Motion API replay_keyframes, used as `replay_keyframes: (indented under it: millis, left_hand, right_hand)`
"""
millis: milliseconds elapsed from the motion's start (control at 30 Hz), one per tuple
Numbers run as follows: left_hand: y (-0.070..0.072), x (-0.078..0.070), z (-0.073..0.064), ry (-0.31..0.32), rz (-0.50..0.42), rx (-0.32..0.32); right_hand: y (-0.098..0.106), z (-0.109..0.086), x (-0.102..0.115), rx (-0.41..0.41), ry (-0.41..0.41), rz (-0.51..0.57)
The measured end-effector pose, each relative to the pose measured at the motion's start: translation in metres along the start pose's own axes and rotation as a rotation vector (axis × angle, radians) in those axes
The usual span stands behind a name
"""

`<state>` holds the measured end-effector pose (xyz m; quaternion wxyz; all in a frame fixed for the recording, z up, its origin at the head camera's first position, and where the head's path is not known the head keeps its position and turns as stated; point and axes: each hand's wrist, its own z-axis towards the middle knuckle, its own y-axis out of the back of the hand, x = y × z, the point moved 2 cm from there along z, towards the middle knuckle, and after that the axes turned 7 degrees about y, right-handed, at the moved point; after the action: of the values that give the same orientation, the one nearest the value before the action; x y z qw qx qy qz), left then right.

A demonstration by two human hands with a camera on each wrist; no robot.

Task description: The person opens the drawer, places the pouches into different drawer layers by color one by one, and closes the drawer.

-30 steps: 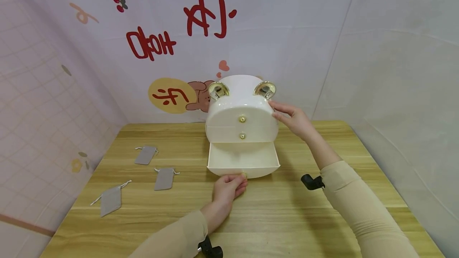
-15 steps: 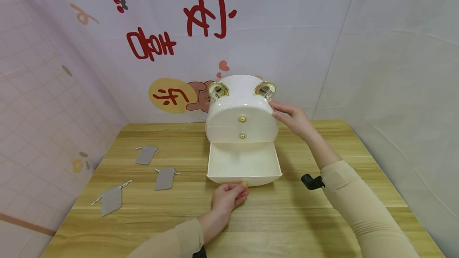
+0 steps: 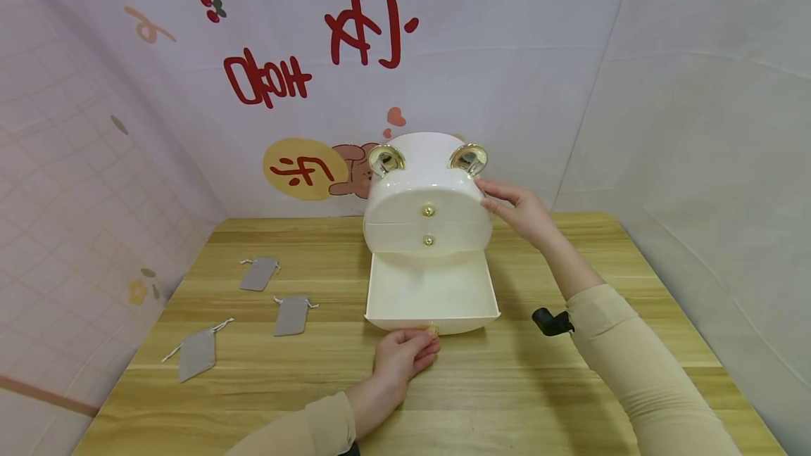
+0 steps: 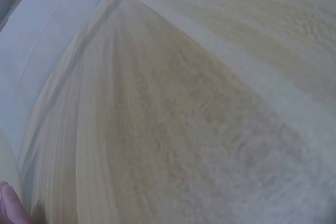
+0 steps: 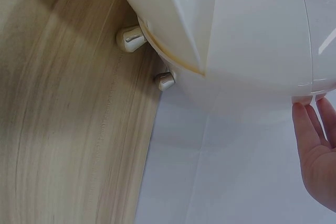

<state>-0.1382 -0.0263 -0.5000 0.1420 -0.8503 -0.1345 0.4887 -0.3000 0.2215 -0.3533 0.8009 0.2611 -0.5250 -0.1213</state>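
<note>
A white rounded storage box [image 3: 427,181] with gold ear-shaped rings stands at the back middle of the table. Its two upper drawers are closed, and the lowest drawer [image 3: 431,287] is pulled far out with nothing inside. My left hand [image 3: 395,361] pinches the gold knob [image 3: 434,331] on that drawer's front. At the left wrist view's lower left corner, only a bit of the left hand [image 4: 12,205] shows. My right hand [image 3: 522,215] rests its fingertips against the box's right side; in the right wrist view its fingers [image 5: 303,129] are nearly straight along the white wall.
Three grey drawstring pouches lie on the left of the wooden table [image 3: 481,400]: a far one [image 3: 259,274], a middle one [image 3: 291,316] and a near one [image 3: 198,355]. A printed cloth [image 3: 507,55] hangs behind. Small gold feet [image 5: 131,39] hold the box up.
The lowest drawer has slid farther out toward me, with my left hand drawing back on its knob. My right hand has stayed against the box's side.
</note>
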Motion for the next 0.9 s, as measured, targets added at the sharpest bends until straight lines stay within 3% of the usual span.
replay_keyframes:
  millis: [167,433,733,900]
  left_hand:
    - [0.005,0.001,0.001,0.012,0.028,0.041]
    - [0.024,-0.002,0.001,-0.048,0.110,0.074]
    - [0.031,-0.016,-0.007,-0.119,0.112,0.104]
    - [0.031,-0.027,-0.015,-0.165,0.184,0.115]
  right_hand:
    - [-0.001,0.001,0.000,-0.003,0.001,-0.003]
    - [-0.001,0.001,0.000,0.006,-0.005,-0.003]
    - [0.000,0.001,-0.001,0.007,-0.006,0.000]
    - [0.000,0.001,-0.001,0.006,-0.004,-0.001]
